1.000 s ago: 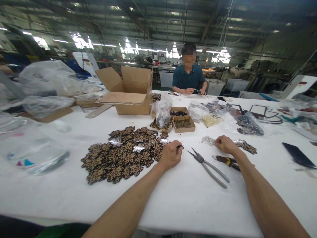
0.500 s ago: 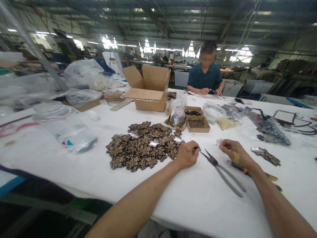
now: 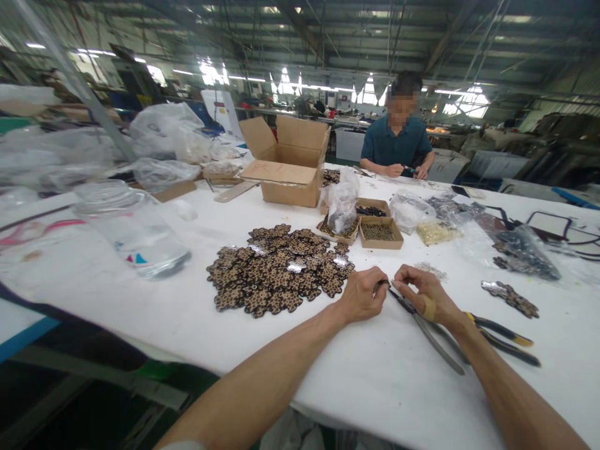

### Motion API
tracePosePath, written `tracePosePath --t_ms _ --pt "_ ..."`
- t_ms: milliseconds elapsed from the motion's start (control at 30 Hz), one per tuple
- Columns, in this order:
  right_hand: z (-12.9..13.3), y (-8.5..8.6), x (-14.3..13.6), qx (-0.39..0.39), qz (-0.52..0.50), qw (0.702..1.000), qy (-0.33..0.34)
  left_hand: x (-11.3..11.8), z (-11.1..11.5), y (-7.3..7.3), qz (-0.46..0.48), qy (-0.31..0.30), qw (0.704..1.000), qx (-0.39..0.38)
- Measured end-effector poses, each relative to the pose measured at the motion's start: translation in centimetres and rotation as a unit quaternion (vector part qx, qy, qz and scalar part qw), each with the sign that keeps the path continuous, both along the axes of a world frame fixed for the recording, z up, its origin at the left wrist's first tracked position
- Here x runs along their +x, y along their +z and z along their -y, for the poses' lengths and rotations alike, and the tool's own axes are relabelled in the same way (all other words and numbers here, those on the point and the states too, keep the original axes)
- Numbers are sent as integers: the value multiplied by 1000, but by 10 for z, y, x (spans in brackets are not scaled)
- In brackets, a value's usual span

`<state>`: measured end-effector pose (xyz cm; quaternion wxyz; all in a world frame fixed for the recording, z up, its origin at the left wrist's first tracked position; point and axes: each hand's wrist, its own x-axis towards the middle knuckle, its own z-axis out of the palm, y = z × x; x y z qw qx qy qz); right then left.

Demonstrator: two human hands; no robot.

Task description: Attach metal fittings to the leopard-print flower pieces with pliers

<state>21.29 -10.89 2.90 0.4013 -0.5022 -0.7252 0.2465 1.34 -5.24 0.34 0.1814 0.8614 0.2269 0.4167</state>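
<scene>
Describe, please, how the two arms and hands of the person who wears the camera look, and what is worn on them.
Both hands are bare, without gloves. The right hand has a yellowish strip, like a plaster, near the thumb base; the left hand shows none. No sleeve covers the visible forearms, though a pale edge near the left elbow may be cloth.

No legible txt or nos

Bare forearms (image 3: pixel 267 359), yellowish bandage (image 3: pixel 429 308), right hand (image 3: pixel 424 294)
</scene>
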Motion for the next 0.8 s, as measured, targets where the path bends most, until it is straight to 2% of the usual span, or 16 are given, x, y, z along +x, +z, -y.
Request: tracePosePath --t_ms 167,267,400,533,800 --pt "3 3 -2 -18 1 1000 8 -1 0 0 -1 3 1000 -7" --pt "3 2 3 -40 -31 999 13 -2 1 2 2 3 1000 -9" --pt "-2 -6 10 -95 -87 991 -31 -2 2 3 2 1 1000 1" --pt "-6 -13 7 -169 -104 980 -33 -2 3 2 -7 -12 1000 20" --pt "-4 -16 3 -210 -131 968 -39 -2 3 4 -45 -8 995 86"
